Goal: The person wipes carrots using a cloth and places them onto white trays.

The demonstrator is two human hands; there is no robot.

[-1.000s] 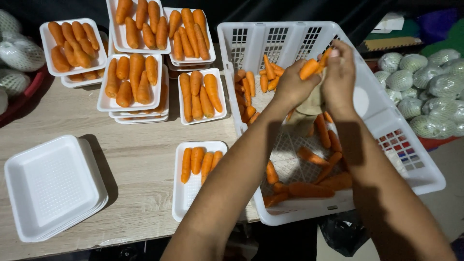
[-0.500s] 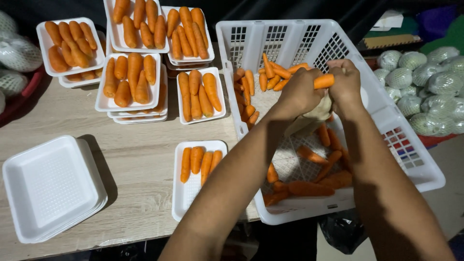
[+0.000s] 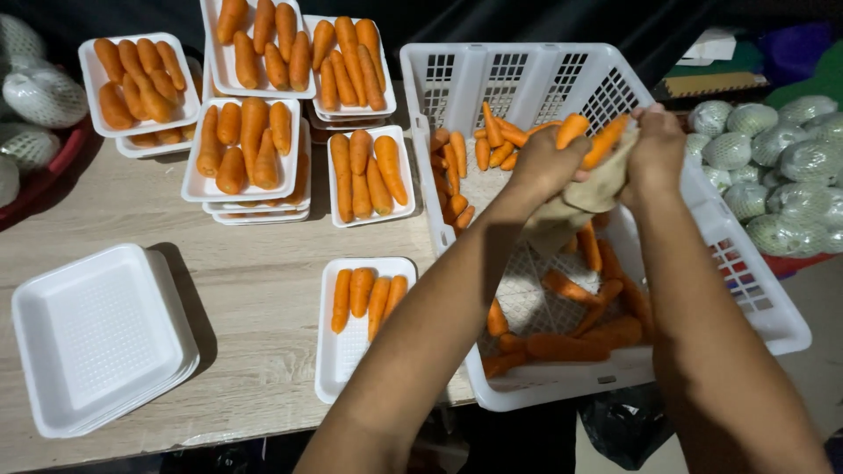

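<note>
Both hands work above the white slatted plastic crate, wiping carrots with a beige cloth, and the step seems to go best if the cloth stays wrapped well round the root while the other hand turns it, so that the whole skin is rubbed and nothing slips back among the unwiped ones. The left hand is closed around a short orange carrot, whose blunt end pokes out at about 12 o'clock of the fist, and its lower fingers seem to pinch the cloth as well. The right hand is curled shut over the cloth's upper corner and a second orange carrot, which slants out from under the thumb toward 10 o'clock; how tightly it grips I cannot tell. Both carrots look smooth, bright and stubby, with rounded tips and no greens. They are held over the crate's far half, at about 1 o'clock of the scene, just above the loose carrots lying on the crate floor. At 7 o'clock of the crate, touching its near corner, sits a white foam tray with four carrots, its near half bare, so a firm hold matters when carrying a wiped carrot across. Further off at 9 o'clock lies a stack of empty white foam trays, and at 11 o'clock stand the filled trays of carrots on the pale wooden table.
</note>
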